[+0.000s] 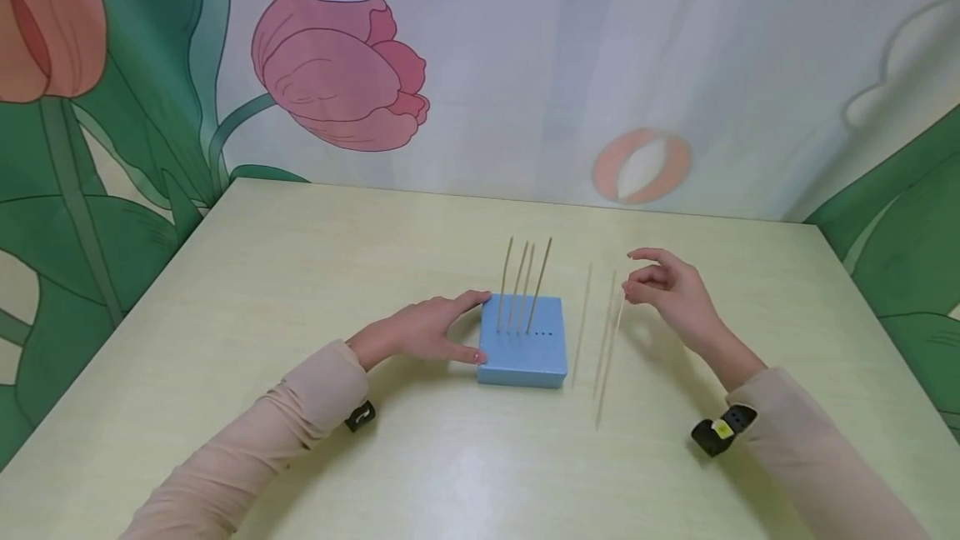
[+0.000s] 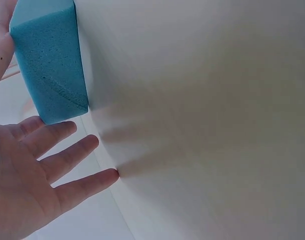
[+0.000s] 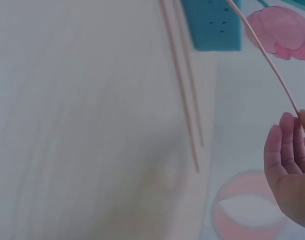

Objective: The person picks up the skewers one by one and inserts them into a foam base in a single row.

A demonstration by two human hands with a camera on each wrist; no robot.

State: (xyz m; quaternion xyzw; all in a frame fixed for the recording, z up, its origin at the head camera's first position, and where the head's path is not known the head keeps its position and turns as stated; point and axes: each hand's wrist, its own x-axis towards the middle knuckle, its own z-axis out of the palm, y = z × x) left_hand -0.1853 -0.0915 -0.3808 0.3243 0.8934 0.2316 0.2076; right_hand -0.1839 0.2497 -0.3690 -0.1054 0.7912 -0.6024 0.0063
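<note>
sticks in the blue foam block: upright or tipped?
Upright, leaning slightly. Four sticks stand planted in the foam block; several holes beside them are empty.

Four sticks (image 1: 525, 286) are seen standing in one foam block (image 1: 522, 352). Two more sticks (image 1: 582, 327) lie on the table (image 1: 300, 273), and one stick (image 1: 609, 361) is held.

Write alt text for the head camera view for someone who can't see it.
A left hand steadies a blue foam block holding four upright wooden sticks, while the right hand pinches another stick. Two loose sticks lie on the pale table beside the block.
</note>
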